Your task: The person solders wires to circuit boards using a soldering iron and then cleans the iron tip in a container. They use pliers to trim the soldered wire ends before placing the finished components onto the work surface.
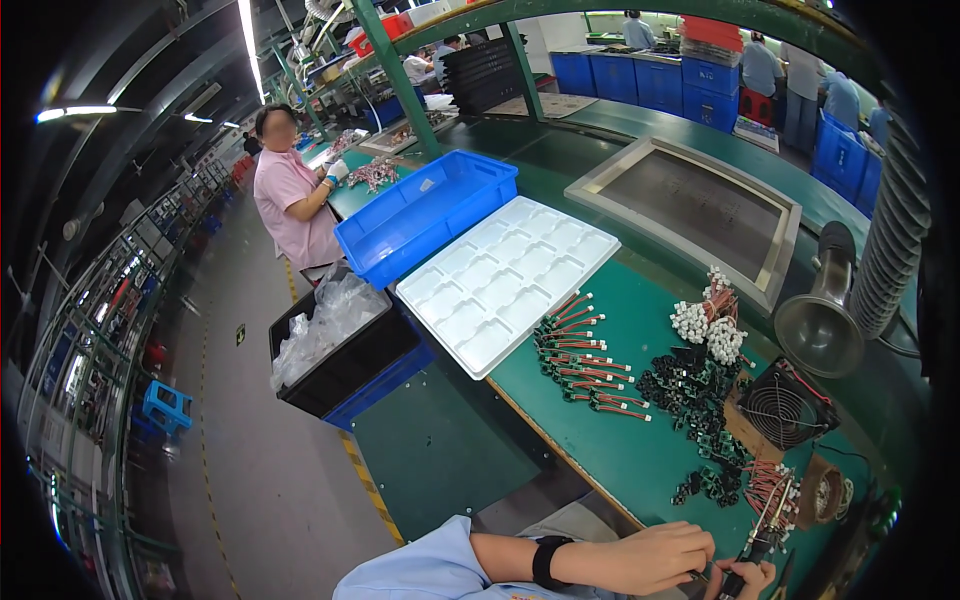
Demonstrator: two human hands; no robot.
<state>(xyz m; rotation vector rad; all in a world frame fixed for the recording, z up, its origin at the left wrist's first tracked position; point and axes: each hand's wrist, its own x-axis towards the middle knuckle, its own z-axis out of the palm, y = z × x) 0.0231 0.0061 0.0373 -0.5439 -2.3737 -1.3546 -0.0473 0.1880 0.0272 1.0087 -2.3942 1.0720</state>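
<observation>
Plenty to see around the bench (645,300)!
Further up, there's 1 co-worker in a pink shirt (295,200); nearer, a blue tub (450,232) beside a black crate (370,365) heaped with clear plastic bags (330,325). Out on the grey floor (250,450), a blue stool (167,405)! Swing right: a framed panel (690,200), a ridged duct (895,225) with its flared metal hood (818,330), and blue bins (710,95) stacked beyond.

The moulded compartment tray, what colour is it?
The moulded compartment tray is white, and it shows best in the head view.
</observation>
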